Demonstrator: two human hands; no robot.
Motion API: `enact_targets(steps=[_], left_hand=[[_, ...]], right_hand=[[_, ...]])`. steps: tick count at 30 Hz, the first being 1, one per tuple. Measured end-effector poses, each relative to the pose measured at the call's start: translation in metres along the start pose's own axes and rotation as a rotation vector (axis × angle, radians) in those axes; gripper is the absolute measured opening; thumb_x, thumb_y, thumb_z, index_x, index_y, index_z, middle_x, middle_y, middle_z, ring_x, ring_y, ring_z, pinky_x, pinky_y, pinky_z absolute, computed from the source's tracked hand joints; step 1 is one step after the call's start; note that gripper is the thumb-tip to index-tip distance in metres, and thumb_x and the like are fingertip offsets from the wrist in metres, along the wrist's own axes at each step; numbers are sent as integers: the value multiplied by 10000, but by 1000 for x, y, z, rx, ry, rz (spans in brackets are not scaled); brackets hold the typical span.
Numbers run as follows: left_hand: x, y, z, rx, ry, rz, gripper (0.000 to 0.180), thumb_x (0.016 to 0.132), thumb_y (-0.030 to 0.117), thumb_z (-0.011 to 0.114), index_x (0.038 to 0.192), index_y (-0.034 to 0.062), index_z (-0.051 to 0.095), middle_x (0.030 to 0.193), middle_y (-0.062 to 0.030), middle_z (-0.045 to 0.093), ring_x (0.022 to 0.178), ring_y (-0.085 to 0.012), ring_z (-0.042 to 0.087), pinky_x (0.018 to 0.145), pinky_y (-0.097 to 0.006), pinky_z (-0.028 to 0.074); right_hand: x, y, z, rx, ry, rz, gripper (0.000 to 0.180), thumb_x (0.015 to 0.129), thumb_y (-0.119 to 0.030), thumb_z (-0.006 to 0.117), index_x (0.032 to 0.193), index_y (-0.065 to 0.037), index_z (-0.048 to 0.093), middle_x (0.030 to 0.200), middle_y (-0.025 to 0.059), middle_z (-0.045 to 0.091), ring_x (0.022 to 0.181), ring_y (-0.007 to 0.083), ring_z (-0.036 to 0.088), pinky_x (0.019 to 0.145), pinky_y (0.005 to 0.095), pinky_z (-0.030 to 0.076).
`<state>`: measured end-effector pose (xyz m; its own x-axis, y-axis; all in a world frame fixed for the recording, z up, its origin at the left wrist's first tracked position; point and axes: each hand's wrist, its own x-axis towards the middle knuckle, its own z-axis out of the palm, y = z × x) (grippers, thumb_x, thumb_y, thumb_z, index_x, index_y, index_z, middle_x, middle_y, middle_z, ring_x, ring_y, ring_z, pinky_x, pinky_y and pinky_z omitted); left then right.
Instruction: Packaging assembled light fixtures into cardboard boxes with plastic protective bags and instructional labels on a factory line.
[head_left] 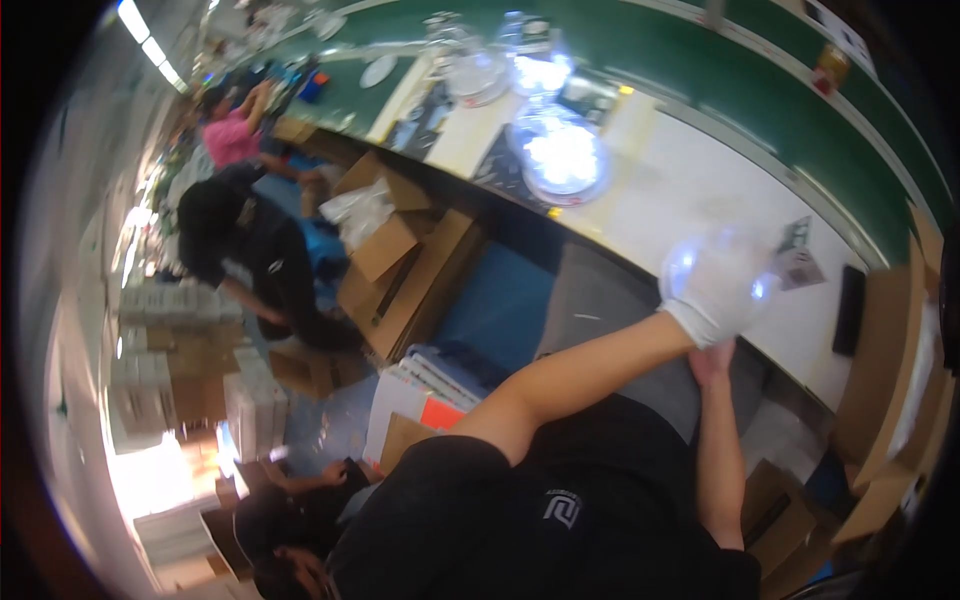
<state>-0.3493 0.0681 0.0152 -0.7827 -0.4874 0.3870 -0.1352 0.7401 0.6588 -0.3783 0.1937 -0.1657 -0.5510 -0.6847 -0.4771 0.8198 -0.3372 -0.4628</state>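
Observation:
My left hand wears a white glove and reaches across my body to the near side of the white worktop. It is smeared by motion. Against it is a clear, round, shiny piece with bluish-white glints. The glove covers part of this piece, and I cannot make out the grip. Just below the glove, at the worktop's edge, is my right hand. It looks bare, and its fingers are hidden. Farther left on the worktop a round, clear-rimmed lamp glows brightly.
More clear round pieces stand beyond the lamp. A black flat object and a small printed card lie at right. Open cartons flank the right end. Co-workers work among boxes at left.

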Motion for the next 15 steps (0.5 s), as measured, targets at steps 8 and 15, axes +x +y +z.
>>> enact_targets(steps=[8,15], left_hand=[[-17,-41,5,-63,123,163,671,809,246,728,1379,-12,488,1244,-273,582,1119,-431,585,948,-474,481],[-74,-104,52,-439,68,-269,565,984,300,490,1436,-36,448,1330,-245,584,1211,-376,585,1050,-419,450]], right_hand=[[-11,-9,13,-126,23,131,892,960,-763,79,1505,-114,357,1332,175,619,1071,338,693,789,451,628],[-7,-12,7,-118,-12,122,890,966,-751,70,1513,-101,335,1334,187,612,1089,366,685,773,438,631]])
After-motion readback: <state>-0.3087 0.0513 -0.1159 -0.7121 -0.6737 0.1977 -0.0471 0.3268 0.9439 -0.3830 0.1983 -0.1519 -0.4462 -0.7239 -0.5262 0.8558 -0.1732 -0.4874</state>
